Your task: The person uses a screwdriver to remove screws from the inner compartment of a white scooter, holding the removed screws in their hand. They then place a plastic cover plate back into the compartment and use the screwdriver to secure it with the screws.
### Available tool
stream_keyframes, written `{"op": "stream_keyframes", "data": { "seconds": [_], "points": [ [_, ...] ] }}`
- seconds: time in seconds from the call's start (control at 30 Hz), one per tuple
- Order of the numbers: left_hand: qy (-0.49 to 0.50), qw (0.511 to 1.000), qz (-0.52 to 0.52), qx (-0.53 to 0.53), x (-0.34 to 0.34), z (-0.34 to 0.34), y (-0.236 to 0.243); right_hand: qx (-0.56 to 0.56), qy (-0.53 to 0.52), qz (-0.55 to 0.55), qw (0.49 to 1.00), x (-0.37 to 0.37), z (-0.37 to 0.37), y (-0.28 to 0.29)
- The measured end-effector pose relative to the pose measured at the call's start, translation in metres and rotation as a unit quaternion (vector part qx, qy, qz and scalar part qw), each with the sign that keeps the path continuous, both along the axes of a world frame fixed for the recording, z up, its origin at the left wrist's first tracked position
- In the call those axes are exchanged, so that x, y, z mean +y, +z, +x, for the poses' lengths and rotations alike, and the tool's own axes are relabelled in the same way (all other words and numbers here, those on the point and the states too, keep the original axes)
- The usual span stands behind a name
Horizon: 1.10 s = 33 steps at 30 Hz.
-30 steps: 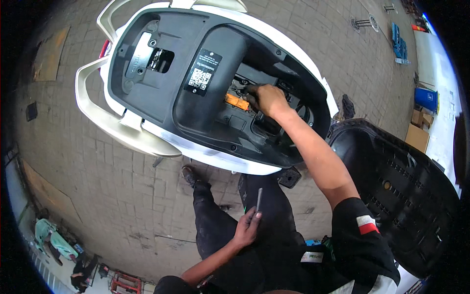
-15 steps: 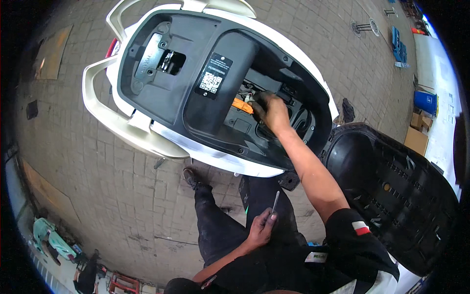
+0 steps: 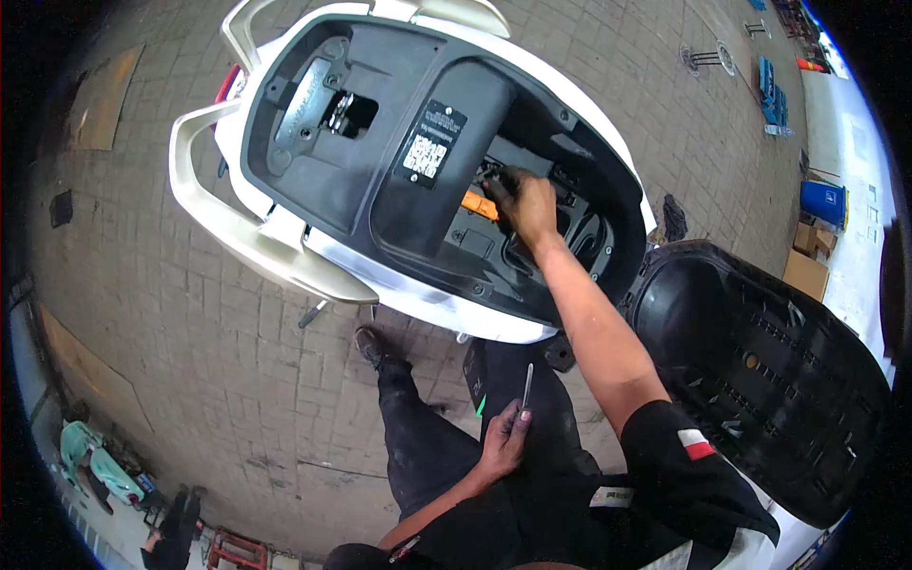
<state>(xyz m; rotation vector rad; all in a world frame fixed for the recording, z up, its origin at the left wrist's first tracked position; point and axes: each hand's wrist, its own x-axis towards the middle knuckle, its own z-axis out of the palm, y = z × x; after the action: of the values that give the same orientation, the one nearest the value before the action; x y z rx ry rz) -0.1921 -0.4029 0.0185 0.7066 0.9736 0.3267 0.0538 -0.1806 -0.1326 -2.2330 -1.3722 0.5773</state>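
Observation:
A white scooter [image 3: 427,318] has its black under-seat compartment [image 3: 598,180] exposed, with an orange part [image 3: 480,206] inside. My right hand [image 3: 527,204] reaches into it just beside the orange part, fingers bent around small dark fittings at a recess; what they grip is hidden. My left hand [image 3: 508,437] is closed on a slim metal tool [image 3: 528,380], held upright over my thigh. The detached or hinged-open black seat [image 3: 750,380], underside up, lies to the right of the compartment; its join is partly hidden.
Paved floor [image 3: 218,380] surrounds the scooter. A blue bin [image 3: 823,201] and cardboard boxes [image 3: 806,273] line the right wall. A mint scooter [image 3: 100,461] stands at lower left, near a person in dark clothing [image 3: 171,527] and a red metal frame [image 3: 237,551].
The scooter has shifted slightly rightward in view. My right forearm has swung a little leftward, with the hand staying inside the compartment. My left hand with the tool sits slightly further right.

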Motion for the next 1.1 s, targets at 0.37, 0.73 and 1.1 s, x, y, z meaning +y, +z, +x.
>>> {"op": "stream_keyframes", "data": {
  "seconds": [0.37, 0.73, 1.1],
  "points": [
    [0.063, 0.997, -0.042, 0.022, -0.011, -0.010, -0.006, -0.122, -0.028, -0.065, 0.990, 0.004, -0.004, -0.001],
    [0.047, 0.998, -0.022, 0.032, -0.025, -0.008, -0.013, 0.015, -0.071, -0.034, 0.997, -0.010, -0.007, 0.000],
    [0.021, 0.997, -0.069, 0.032, -0.033, 0.000, -0.017, -0.075, 0.073, -0.049, 0.993, -0.004, -0.003, -0.001]
  ]
}}
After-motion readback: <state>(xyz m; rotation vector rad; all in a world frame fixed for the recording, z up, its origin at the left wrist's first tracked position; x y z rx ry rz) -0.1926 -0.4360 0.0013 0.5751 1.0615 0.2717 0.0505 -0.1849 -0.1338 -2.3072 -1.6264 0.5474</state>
